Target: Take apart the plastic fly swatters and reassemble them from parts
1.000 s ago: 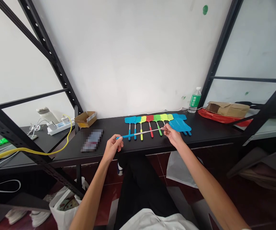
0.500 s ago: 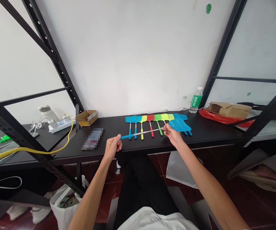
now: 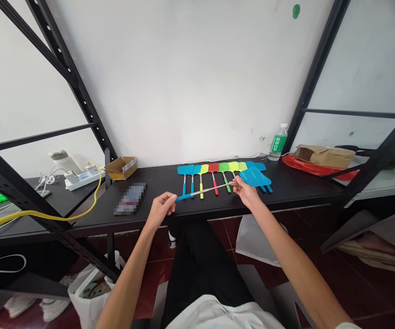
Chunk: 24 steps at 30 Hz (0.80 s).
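Note:
A blue fly swatter (image 3: pixel 256 176) with a metal shaft is held crosswise above the front of the black table. My left hand (image 3: pixel 162 209) is closed around its blue handle. My right hand (image 3: pixel 246 192) pinches the shaft just below the blue mesh head. Behind it, several fly swatters lie side by side, heads toward the wall and handles toward me. Among them are a red swatter (image 3: pixel 213 168), a green swatter (image 3: pixel 223 168) and a blue swatter (image 3: pixel 185 170) at the left end. The held head partly covers the blue ones at the right end.
A phone-like blurred object (image 3: pixel 130 198) and a small open cardboard box (image 3: pixel 121 168) lie to the left. A water bottle (image 3: pixel 278 142) stands at the back right, beside flattened brown cardboard (image 3: pixel 323 156) on red plastic. A yellow cable (image 3: pixel 56 217) crosses the left side.
My left hand sits slightly farther along the handle toward the shaft, and the swatter's left end is a little lower. The whole view has shifted slightly. Both hands keep their hold.

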Each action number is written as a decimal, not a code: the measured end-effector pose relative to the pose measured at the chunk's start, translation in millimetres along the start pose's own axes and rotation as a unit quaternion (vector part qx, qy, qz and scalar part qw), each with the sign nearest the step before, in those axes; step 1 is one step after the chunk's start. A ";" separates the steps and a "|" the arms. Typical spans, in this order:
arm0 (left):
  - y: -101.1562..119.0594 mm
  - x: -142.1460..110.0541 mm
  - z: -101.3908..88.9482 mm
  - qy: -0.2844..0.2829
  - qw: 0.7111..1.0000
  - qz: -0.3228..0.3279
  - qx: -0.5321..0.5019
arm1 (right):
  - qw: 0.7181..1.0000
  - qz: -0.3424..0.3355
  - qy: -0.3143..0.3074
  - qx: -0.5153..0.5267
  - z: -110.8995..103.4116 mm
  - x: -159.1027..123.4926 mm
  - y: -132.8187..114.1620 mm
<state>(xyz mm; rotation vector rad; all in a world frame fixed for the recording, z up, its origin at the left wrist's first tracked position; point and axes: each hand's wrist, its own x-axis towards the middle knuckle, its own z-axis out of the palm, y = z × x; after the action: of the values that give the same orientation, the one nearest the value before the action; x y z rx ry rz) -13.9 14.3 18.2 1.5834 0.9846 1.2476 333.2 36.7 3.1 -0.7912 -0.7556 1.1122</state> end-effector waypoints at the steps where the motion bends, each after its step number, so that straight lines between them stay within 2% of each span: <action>1: 0.1 0.1 -0.3 -0.010 1.000 -0.001 0.007 | 1.000 0.002 -0.004 -0.007 0.3 -0.4 -0.4; 8: -1.6 1.5 -2.6 -0.075 0.994 0.032 0.067 | 0.999 0.002 -0.027 -0.026 0.5 -0.9 -1.0; 18: 5.6 -2.6 -0.6 -0.078 0.984 0.037 0.157 | 0.992 0.005 -0.069 -0.106 -1.5 -3.0 1.4; 24: 2.0 -0.9 3.8 -0.070 0.982 0.047 0.170 | 0.988 -0.002 -0.083 -0.131 2.2 -7.0 -1.0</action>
<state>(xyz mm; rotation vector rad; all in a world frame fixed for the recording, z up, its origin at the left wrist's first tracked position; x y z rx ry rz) -10.2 12.3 19.4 1.9732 1.0840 1.0527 330.0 30.1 4.2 -0.9230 -1.0590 1.0971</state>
